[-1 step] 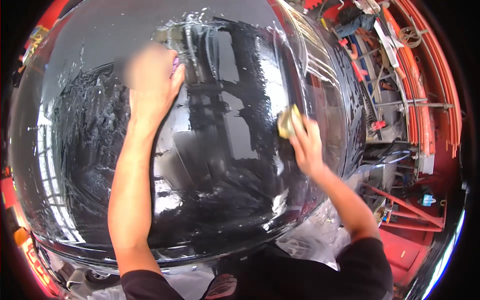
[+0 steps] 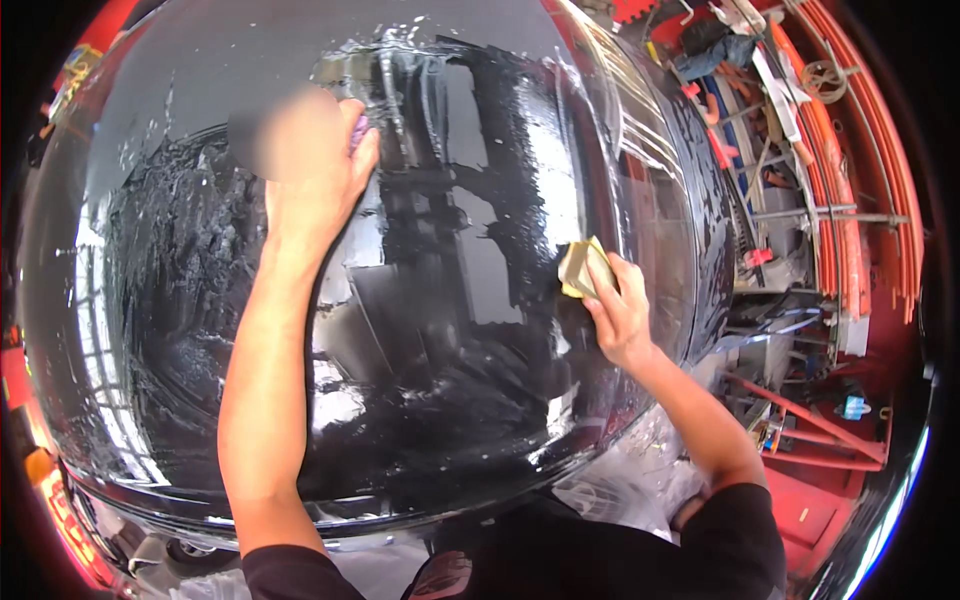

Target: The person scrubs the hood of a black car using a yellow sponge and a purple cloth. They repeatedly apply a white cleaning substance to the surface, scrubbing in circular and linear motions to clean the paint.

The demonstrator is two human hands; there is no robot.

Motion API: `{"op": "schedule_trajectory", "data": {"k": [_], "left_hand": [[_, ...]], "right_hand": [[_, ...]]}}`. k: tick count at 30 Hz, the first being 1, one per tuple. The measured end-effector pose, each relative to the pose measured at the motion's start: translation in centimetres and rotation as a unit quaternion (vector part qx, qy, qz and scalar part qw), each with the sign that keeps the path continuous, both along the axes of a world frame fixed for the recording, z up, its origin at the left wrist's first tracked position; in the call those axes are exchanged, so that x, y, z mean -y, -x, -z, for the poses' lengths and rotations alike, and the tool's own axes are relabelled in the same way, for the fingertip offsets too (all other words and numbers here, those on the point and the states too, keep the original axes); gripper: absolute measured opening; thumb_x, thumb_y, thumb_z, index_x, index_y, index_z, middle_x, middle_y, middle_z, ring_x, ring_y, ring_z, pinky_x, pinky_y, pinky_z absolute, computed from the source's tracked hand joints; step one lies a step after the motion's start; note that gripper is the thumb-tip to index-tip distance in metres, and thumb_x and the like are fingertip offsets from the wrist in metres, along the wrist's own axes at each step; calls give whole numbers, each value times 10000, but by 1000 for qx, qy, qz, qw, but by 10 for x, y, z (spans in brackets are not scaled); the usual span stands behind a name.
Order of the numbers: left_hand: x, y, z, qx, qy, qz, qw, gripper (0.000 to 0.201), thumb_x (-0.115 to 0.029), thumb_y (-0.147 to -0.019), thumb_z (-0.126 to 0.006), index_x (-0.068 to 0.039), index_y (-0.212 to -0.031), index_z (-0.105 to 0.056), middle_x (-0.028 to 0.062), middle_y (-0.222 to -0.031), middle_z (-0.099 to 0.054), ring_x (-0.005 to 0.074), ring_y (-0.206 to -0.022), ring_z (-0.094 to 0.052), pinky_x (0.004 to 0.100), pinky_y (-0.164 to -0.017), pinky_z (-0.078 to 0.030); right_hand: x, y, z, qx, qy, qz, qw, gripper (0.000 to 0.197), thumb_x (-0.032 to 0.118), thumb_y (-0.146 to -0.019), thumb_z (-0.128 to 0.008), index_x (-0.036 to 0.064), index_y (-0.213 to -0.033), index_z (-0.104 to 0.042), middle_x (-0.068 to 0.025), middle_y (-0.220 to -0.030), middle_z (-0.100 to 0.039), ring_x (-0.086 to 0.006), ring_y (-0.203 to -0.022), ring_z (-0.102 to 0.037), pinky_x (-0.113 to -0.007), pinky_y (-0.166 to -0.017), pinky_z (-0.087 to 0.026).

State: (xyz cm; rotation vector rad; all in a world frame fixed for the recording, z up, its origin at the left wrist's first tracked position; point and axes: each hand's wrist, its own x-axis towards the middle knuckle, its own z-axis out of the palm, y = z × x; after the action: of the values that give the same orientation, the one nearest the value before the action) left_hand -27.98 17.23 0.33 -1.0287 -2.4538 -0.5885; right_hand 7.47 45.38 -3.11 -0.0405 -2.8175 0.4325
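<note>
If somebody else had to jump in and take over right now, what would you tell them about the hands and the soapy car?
Left hand: stretched out flat on the wet black car panel, with something purple under the fingers.
Right hand: grips a yellow sponge pressed to the panel's right side.
Done: suds and water streaks cover most of the panel.
Left: the far upper-left part looks dull, with hardly any foam; nothing looks rinsed off yet.

Workshop surroundings: orange-red pipes point(image 2: 850, 180) curve along the right wall above a cluttered rack of tools point(image 2: 770, 150). Red metal framing point(image 2: 800, 430) stands lower right. Daylight reflects in pale streaks.
</note>
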Motion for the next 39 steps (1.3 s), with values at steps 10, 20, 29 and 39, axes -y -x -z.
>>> {"op": "schedule_trajectory", "data": {"k": [10,20,29,39], "left_hand": [[-11,0,8,22,-26,24,999,334,-287,-958,-770,-76,-1217,-757,140,-1248,-682,361,-1233,-638,514,-1125,-460],[-7,2,8,-9,-45,16,999,306,-291,-944,-781,-90,-1172,-753,152,-1247,-667,372,-1252,-621,587,-1144,-449],[-2,-2,3,8,-23,-7,1000,317,-281,-954,-771,-91,-1206,-752,143,-1269,-667,364,-1257,-625,534,-1145,-446],[-16,2,6,15,-38,23,999,324,-278,-947,-773,-87,-1209,-759,144,-1233,-679,358,-1238,-632,522,-1133,-452]], "right_hand": [[-85,252,13,-127,-111,81,982,497,231,-1050,-664,127,-1533,-604,-246,-1182,-648,-455,-1084,-630,-557,-941,-519],[-63,241,-8,-122,-101,-25,987,502,176,-1037,-650,86,-1529,-608,-250,-1225,-640,-457,-1046,-608,-538,-941,-505],[35,66,-18,-1,-29,-11,1000,536,197,-1056,-645,30,-1562,-597,-297,-1449,-582,-487,-1314,-580,-534,-1147,-452],[-63,289,-6,-94,-136,81,983,518,282,-1078,-632,135,-1572,-579,-255,-1313,-622,-465,-1116,-621,-550,-989,-507]]}}
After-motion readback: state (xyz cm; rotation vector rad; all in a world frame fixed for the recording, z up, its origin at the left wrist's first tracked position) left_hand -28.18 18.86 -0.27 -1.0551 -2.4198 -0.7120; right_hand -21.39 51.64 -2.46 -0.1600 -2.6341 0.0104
